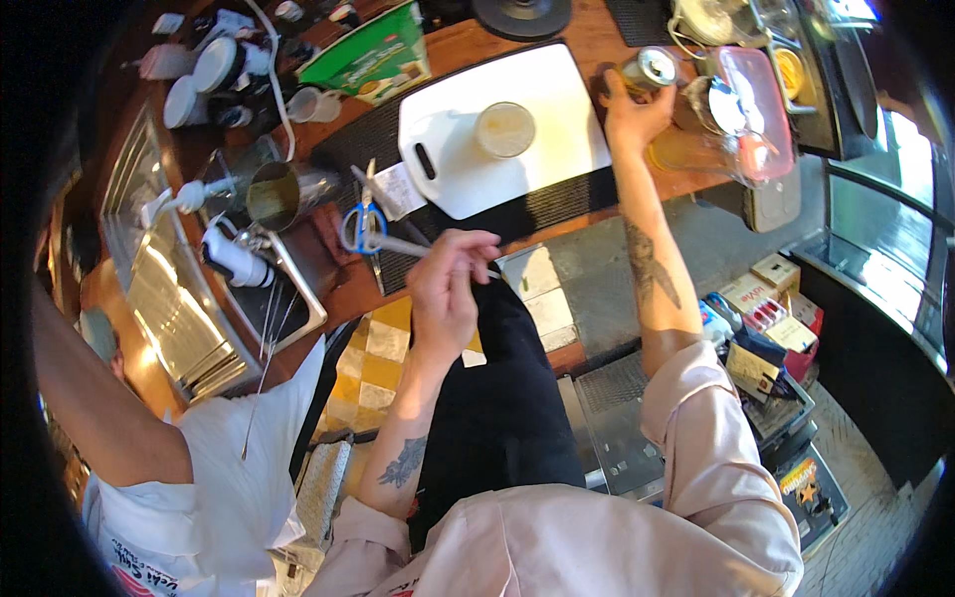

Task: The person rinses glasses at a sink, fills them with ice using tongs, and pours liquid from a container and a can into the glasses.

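Observation:
My right hand [639, 121] reaches past the right end of a white cutting board [557, 90], with its fingers wrapped round a metal can [654, 68]. On the board stands a clear glass [504, 130] with pale contents, seen from above. My left hand [446, 291] hovers before the counter's near edge. Its fingers are loosely bent and part of them is hidden; nothing shows in them. Close to it, on the dark ribbed mat, lie blue-handled scissors [365, 227] and a long grey handle [400, 246] that runs toward the hand. A small white paper [399, 191] lies beside the board.
A green pouch [370, 58] stands behind the board. Lidded jars [214, 68] and a dark-mouthed metal cup [274, 195] are at left. A pink-rimmed plastic tub [761, 109] sits at right. Another person in a white shirt [214, 448] works close at my left. Boxes [776, 318] are stacked at lower right.

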### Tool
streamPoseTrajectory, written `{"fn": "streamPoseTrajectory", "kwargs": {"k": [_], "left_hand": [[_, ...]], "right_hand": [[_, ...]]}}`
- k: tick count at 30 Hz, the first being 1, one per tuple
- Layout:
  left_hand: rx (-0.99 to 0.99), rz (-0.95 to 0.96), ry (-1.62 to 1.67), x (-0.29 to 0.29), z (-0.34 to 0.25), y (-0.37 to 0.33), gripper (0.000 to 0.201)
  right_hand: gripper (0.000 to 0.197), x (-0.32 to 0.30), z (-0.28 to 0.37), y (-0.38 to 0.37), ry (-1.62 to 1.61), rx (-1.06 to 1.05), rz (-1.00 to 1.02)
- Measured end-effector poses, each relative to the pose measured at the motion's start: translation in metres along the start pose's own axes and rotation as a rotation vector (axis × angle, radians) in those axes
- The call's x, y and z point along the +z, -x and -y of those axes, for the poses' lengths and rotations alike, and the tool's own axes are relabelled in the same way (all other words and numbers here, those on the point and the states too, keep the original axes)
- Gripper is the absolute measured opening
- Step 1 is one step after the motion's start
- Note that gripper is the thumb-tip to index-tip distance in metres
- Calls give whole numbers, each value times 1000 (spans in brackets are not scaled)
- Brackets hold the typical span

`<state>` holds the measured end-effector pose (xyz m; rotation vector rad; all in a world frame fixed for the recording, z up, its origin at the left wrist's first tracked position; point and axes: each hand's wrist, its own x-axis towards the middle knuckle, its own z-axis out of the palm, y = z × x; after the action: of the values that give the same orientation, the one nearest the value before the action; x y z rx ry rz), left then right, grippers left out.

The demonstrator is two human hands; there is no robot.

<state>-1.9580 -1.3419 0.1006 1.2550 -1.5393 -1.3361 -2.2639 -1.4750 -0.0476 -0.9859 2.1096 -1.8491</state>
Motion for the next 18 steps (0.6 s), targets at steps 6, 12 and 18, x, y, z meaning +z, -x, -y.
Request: {"fn": "streamPoseTrajectory", "kwargs": {"k": [6,12,18], "left_hand": [[-32,268,103,0,-19,-17,26],[-1,430,26,-2,-23,-19,26],[215,447,-34,7,-30,-25,28]], "right_hand": [[94,-11,-1,5,236,-19,-10],[30,-89,172,96,-204,415,653],[12,-111,245,59,-1,62,982]]}}
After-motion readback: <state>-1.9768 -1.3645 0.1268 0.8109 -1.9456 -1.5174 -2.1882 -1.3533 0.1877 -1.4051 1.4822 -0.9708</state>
